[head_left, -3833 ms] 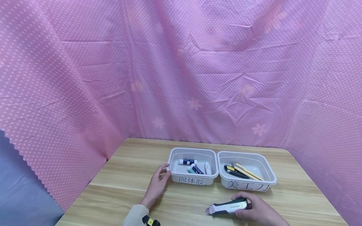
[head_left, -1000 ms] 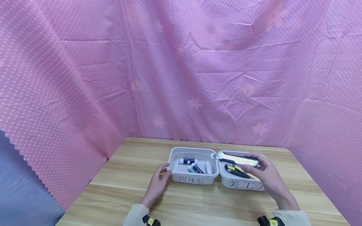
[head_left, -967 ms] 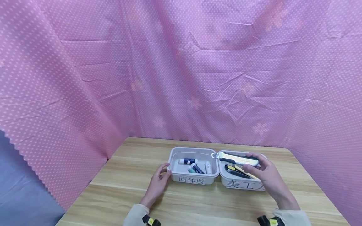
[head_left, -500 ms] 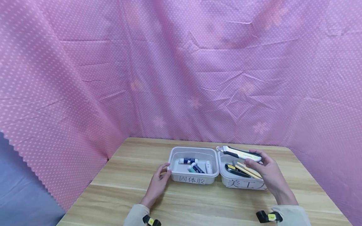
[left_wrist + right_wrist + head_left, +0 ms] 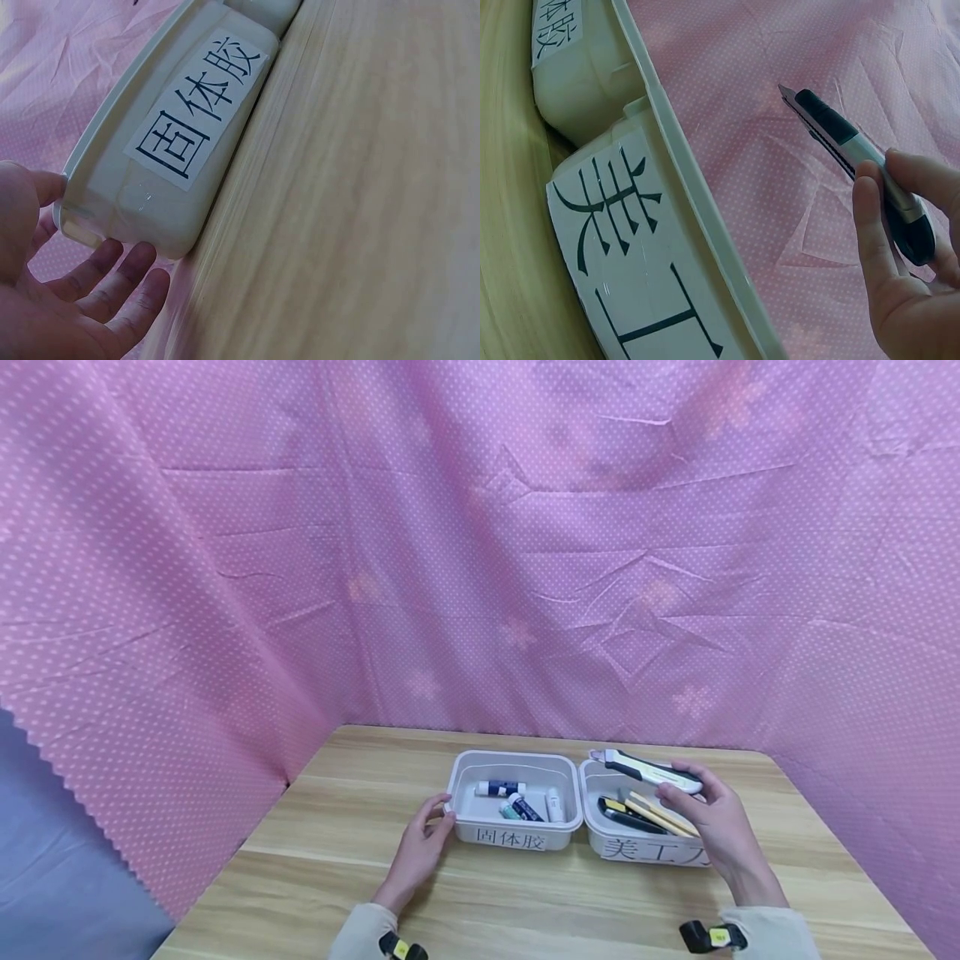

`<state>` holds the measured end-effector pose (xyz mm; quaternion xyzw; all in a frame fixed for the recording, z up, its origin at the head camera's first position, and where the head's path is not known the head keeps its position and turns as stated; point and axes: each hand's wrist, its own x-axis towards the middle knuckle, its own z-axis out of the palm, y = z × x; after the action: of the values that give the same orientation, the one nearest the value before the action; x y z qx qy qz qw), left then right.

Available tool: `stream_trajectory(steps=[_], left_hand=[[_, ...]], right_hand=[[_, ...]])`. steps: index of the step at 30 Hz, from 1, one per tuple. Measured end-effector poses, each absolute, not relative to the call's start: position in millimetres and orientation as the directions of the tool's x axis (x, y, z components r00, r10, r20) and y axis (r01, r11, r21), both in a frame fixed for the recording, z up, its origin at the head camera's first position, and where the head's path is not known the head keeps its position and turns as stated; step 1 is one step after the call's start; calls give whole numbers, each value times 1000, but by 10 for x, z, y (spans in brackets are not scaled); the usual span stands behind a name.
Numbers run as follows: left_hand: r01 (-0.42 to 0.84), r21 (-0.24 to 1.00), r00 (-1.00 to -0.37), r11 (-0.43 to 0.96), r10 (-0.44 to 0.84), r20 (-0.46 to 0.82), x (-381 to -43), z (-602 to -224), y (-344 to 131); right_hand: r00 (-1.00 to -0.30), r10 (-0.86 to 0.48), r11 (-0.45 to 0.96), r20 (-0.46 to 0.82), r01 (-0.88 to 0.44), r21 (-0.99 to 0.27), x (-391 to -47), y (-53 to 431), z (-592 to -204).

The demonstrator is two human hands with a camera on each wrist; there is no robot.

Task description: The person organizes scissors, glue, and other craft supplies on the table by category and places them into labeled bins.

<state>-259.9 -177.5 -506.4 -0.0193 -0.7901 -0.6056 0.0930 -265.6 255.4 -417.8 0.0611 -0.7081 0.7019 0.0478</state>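
My right hand (image 5: 723, 827) holds a silver-and-black utility knife (image 5: 648, 771) by its rear end, above the right white plastic box (image 5: 592, 839). In the right wrist view, thumb and fingers pinch the knife (image 5: 866, 154), its bare blade tip pointing away from the hand. That box contains a black-and-yellow cutter (image 5: 628, 815) and yellow cutters (image 5: 660, 814). At the left white plastic box (image 5: 457, 831), my left hand (image 5: 416, 852) grips the near-left corner, thumb at the rim and fingers against the side (image 5: 112, 277). Several glue sticks (image 5: 501, 788) lie inside it.
Both boxes stand side by side on a wooden table (image 5: 525, 902), with printed labels on their fronts. A pink dotted cloth (image 5: 480, 568) hangs behind the table and along its sides.
The utility knife went from low over the table in front of the boxes up to the right box. Lately it shifted slightly right and tilted. The left hand stayed put.
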Motion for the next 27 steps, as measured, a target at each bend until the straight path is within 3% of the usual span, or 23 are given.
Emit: stream_trajectory(steps=[27], left_hand=[[145, 958, -983, 246, -78, 169, -2597, -5066, -1778]], right_hand=[[-997, 56, 119, 47, -40, -992, -2729, 2579, -4343]])
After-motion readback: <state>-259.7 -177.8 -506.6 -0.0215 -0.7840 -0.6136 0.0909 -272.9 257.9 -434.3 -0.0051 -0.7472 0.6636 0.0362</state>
